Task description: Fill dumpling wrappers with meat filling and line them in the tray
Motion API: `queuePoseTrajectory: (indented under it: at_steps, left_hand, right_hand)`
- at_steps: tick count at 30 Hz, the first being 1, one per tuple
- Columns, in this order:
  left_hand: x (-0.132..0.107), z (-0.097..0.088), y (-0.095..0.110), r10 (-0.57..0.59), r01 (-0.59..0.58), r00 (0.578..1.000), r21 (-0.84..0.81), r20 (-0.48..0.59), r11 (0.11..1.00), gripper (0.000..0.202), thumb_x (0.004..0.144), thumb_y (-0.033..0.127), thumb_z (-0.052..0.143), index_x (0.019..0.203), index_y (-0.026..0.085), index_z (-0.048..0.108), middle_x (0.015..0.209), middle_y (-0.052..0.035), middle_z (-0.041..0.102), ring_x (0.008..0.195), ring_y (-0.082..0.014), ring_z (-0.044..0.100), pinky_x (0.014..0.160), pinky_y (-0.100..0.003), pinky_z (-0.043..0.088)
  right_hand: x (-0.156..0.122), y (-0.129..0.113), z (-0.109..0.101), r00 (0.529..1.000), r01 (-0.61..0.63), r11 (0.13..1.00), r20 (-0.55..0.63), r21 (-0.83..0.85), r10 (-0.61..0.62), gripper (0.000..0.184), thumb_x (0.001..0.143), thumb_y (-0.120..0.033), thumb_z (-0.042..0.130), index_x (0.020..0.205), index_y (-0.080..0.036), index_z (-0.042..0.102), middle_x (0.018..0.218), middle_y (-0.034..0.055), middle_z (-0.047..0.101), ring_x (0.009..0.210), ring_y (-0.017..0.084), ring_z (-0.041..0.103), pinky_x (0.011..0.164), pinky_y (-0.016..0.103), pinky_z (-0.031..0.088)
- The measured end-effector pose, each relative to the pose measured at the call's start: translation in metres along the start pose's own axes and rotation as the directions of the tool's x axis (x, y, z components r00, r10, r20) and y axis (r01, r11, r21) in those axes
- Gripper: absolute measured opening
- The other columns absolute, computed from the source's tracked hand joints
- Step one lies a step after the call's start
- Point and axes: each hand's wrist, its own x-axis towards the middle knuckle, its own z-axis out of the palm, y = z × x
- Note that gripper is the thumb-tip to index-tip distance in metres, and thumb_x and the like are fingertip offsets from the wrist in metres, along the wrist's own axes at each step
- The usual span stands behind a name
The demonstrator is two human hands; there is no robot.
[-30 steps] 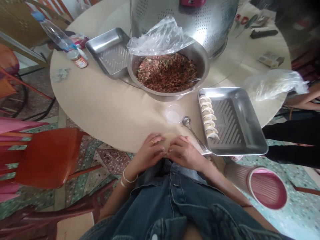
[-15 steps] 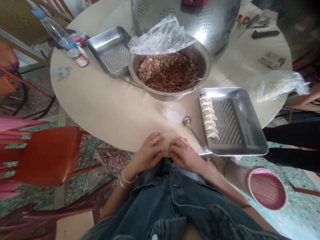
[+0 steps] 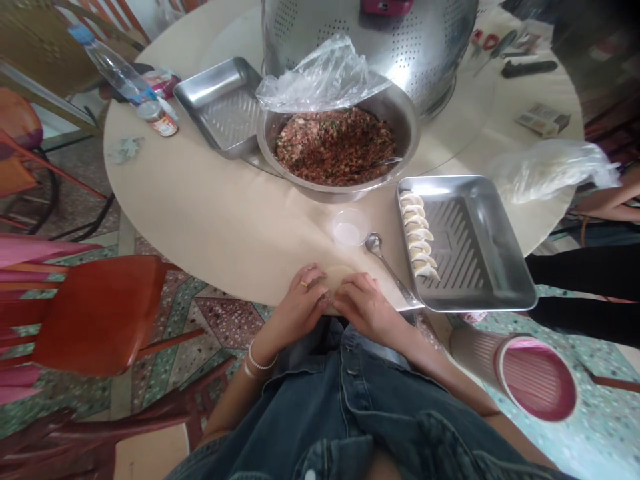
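At the table's near edge a pale round dumpling wrapper [image 3: 337, 275] shows between my two hands. My left hand [image 3: 306, 299] has its fingers closed on the wrapper's left side. From the right, my right hand [image 3: 364, 301] pinches the wrapper, its fingers bent and close to the left fingertips. Both hands cover much of the wrapper. Just beyond them are a small clear bowl [image 3: 350, 227] and a metal spoon [image 3: 387, 263]. Farther back stands a large steel bowl [image 3: 340, 190] of minced meat filling [image 3: 335, 150].
To the right, a steel tray [image 3: 480, 253] holds a row of folded dumplings [image 3: 420, 237]. Another steel tray [image 3: 220, 110] lies back left, near a jar [image 3: 159, 120] and a plastic bottle [image 3: 110, 63]. A bin [image 3: 537, 380] stands on the floor. Someone's arm [image 3: 610, 200] shows at right.
My hands have drawn slightly closer together on the wrapper, and less of it shows between them. The bowls, trays and spoon stay in place.
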Motion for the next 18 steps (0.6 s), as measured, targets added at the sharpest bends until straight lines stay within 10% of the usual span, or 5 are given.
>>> queuePoseTrajectory:
  at_steps: [4,8,12,16,18]
  left_hand:
    - [0.002,-0.002,0.006,-0.182,0.154,0.979,-0.259,-0.088,0.953,0.011,0.091,0.024,0.052,0.090,0.018,0.061,0.123,-0.0133,0.056,0.132,-0.0278,0.044,0.113,-0.053,0.037]
    - [-0.001,-0.008,0.018,-0.474,0.279,0.860,-0.606,-0.187,0.745,0.019,0.090,0.034,0.055,0.091,0.018,0.065,0.107,-0.0104,0.067,0.110,-0.0214,0.061,0.102,-0.040,0.049]
    - [-0.003,-0.009,0.030,-0.510,0.360,0.859,-0.749,0.033,0.556,0.035,0.093,0.044,0.050,0.094,0.015,0.070,0.088,-0.0082,0.075,0.085,-0.0187,0.071,0.082,-0.033,0.059]
    - [0.000,-0.003,0.033,-0.487,0.381,0.838,-0.904,0.247,0.197,0.046,0.090,0.052,0.053,0.111,0.015,0.069,0.118,-0.0124,0.071,0.111,-0.0257,0.067,0.100,-0.042,0.053]
    - [0.003,-0.001,0.031,-0.434,0.350,0.872,-0.909,0.227,0.226,0.050,0.093,0.052,0.046,0.123,0.015,0.062,0.131,-0.0141,0.064,0.120,-0.0269,0.062,0.104,-0.044,0.051]
  right_hand:
    - [0.003,0.000,-0.002,0.998,-0.014,0.999,-0.059,0.029,0.016,0.013,0.093,-0.031,0.055,0.088,-0.022,0.063,0.096,0.0050,0.067,0.093,0.019,0.056,0.081,0.036,0.038]
    - [0.009,0.000,-0.011,0.981,-0.081,0.992,-0.167,0.096,0.096,0.015,0.095,-0.030,0.051,0.090,-0.021,0.063,0.083,0.0036,0.070,0.080,0.016,0.061,0.075,0.034,0.039]
    - [0.013,-0.006,-0.023,0.950,-0.131,0.970,-0.254,0.205,0.182,0.014,0.094,-0.031,0.051,0.091,-0.024,0.062,0.088,0.0042,0.071,0.083,0.018,0.063,0.078,0.034,0.044]
    - [0.014,-0.012,-0.030,0.923,-0.148,0.916,-0.281,0.374,0.264,0.011,0.091,-0.035,0.055,0.093,-0.026,0.061,0.095,0.0039,0.071,0.088,0.018,0.064,0.082,0.035,0.047]
    - [0.014,-0.012,-0.032,0.912,-0.158,0.859,-0.262,0.486,0.316,0.016,0.092,-0.041,0.053,0.094,-0.026,0.059,0.094,0.0031,0.070,0.082,0.016,0.063,0.077,0.032,0.049]
